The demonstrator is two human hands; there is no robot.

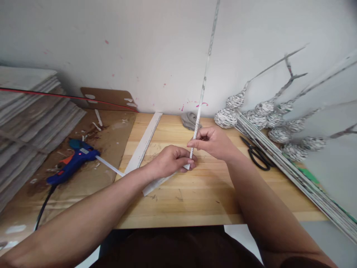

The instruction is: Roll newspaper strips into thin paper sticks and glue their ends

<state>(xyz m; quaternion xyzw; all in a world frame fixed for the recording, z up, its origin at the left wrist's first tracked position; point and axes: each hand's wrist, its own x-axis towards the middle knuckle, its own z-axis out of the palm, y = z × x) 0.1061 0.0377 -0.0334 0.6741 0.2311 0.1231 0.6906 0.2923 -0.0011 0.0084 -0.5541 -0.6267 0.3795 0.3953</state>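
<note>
A long, thin rolled paper tube [205, 82] leans upward from over the wooden table, its top running out of view. My left hand [169, 160] pinches the tube's lower end, where a flat unrolled strip of paper [158, 184] trails off to the lower left. Just above it, my right hand [213, 141] has thumb and fingers closed around the tube. Some fingertips of both hands are hidden. Behind the tube lies a crumpled grey cloth [189, 121]. Left of my hands is a flat stack of white paper strips [143, 143].
On brown cardboard [92, 193] at left rests a blue glue gun [74, 162] with a glue stick and cord. Stacked newspapers [30, 123] stand behind. At right are black scissors [259, 158], a bundle of paper tubes [287, 173] and several woven gourd shapes [227, 118] against the wall.
</note>
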